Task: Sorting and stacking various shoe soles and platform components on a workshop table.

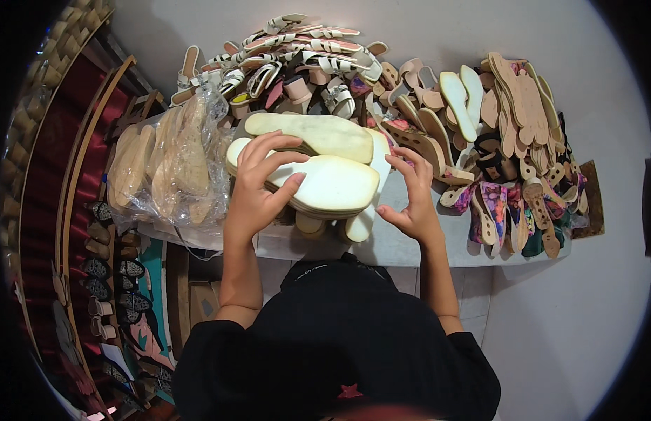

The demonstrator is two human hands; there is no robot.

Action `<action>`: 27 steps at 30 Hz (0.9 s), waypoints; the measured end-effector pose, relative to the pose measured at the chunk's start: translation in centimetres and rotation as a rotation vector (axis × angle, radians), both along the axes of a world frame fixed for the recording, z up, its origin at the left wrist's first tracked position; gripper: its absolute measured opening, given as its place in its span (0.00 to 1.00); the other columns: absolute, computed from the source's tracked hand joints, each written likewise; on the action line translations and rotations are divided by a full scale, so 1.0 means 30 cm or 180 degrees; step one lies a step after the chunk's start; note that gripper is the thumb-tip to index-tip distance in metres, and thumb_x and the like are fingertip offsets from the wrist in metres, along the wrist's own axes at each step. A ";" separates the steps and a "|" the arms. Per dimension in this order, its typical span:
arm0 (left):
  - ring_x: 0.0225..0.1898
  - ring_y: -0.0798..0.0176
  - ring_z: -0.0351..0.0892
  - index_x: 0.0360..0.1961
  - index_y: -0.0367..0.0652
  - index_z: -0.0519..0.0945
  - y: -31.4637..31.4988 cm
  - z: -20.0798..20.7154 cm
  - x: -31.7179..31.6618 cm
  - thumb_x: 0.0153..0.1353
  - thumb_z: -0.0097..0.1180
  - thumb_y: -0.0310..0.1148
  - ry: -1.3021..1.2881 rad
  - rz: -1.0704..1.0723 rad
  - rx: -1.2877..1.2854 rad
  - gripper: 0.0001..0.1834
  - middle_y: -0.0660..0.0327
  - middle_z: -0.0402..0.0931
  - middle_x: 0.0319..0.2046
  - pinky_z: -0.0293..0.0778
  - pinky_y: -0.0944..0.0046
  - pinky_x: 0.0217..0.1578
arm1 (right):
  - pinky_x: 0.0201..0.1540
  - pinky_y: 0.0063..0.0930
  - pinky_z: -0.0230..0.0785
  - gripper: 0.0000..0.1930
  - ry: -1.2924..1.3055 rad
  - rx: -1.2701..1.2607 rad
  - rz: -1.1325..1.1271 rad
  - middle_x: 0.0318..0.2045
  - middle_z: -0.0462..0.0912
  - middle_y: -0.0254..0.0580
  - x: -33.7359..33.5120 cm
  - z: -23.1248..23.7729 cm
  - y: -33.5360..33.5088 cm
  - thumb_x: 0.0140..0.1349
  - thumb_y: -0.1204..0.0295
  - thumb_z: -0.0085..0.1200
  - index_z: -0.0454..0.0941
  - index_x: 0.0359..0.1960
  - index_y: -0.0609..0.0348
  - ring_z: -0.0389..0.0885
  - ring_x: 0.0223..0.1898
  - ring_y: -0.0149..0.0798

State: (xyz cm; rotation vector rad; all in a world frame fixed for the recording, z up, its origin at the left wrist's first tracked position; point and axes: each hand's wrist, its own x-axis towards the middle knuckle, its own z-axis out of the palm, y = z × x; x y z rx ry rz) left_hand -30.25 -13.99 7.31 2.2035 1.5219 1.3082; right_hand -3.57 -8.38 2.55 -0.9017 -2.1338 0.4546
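In front of me on the table, cream-white shoe soles lie in two stacks, a nearer stack [330,184] and a farther stack [325,135]. More pale soles stick out from under them, such as a sole [359,226] at the near side. My left hand [259,184] is at the left end of the stacks, its fingers spread across the top soles and its thumb on the nearer stack. To the right of the stacks is my right hand [414,200], fingers apart and curved toward their right end, with nothing visible between them.
A clear plastic bag [177,154] of beige soles sits at the left. White sandals [290,52] are heaped at the back. Floral wedge soles [488,214] and tan soles [525,105] crowd the right of the table [402,247]. Shelves with shoes [97,270] stand far left.
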 end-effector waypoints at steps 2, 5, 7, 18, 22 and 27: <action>0.55 0.49 0.67 0.34 0.39 0.79 -0.001 0.013 0.023 0.49 0.57 0.28 0.0037 0.0132 0.0140 0.10 0.56 0.75 0.45 0.60 0.53 0.56 | 0.59 0.47 0.48 0.36 0.0063 -0.0007 -0.0036 0.55 0.63 0.48 0.037 -0.005 0.017 0.41 0.51 0.61 0.68 0.54 0.53 0.58 0.56 0.51; 0.54 0.49 0.68 0.33 0.41 0.80 -0.002 0.033 0.076 0.47 0.60 0.30 -0.0277 0.0234 0.0203 0.10 0.59 0.76 0.43 0.60 0.52 0.55 | 0.59 0.46 0.49 0.34 0.0104 -0.0148 -0.0077 0.54 0.64 0.48 0.099 -0.020 0.048 0.43 0.55 0.60 0.68 0.53 0.53 0.59 0.55 0.51; 0.52 0.49 0.69 0.32 0.40 0.80 -0.002 0.038 0.120 0.47 0.60 0.28 -0.0250 0.0298 0.0327 0.09 0.57 0.76 0.42 0.62 0.53 0.53 | 0.59 0.45 0.50 0.32 0.0007 -0.0111 -0.0042 0.54 0.65 0.48 0.148 -0.011 0.070 0.44 0.57 0.60 0.68 0.53 0.54 0.59 0.55 0.51; 0.39 0.52 0.74 0.26 0.37 0.78 0.041 0.026 0.468 0.49 0.58 0.24 -0.1403 0.0121 0.1207 0.03 0.54 0.76 0.31 0.69 0.57 0.43 | 0.57 0.40 0.55 0.27 -0.0163 -0.0417 0.0006 0.51 0.66 0.48 0.409 -0.027 0.205 0.48 0.65 0.59 0.68 0.51 0.58 0.61 0.54 0.50; 0.37 0.55 0.75 0.25 0.39 0.79 0.097 -0.028 0.627 0.42 0.64 0.21 -0.1416 -0.0336 0.0849 0.08 0.58 0.77 0.30 0.70 0.59 0.40 | 0.57 0.39 0.55 0.27 -0.0204 -0.0504 0.0023 0.51 0.66 0.49 0.502 -0.025 0.247 0.47 0.66 0.59 0.69 0.51 0.58 0.60 0.53 0.51; 0.31 0.61 0.76 0.24 0.39 0.79 0.235 -0.140 0.807 0.42 0.65 0.21 -0.1490 -0.0685 0.0221 0.07 0.61 0.78 0.26 0.71 0.64 0.37 | 0.58 0.39 0.51 0.26 -0.0303 -0.0414 -0.0336 0.50 0.67 0.49 0.644 -0.049 0.362 0.49 0.68 0.57 0.67 0.52 0.58 0.62 0.54 0.50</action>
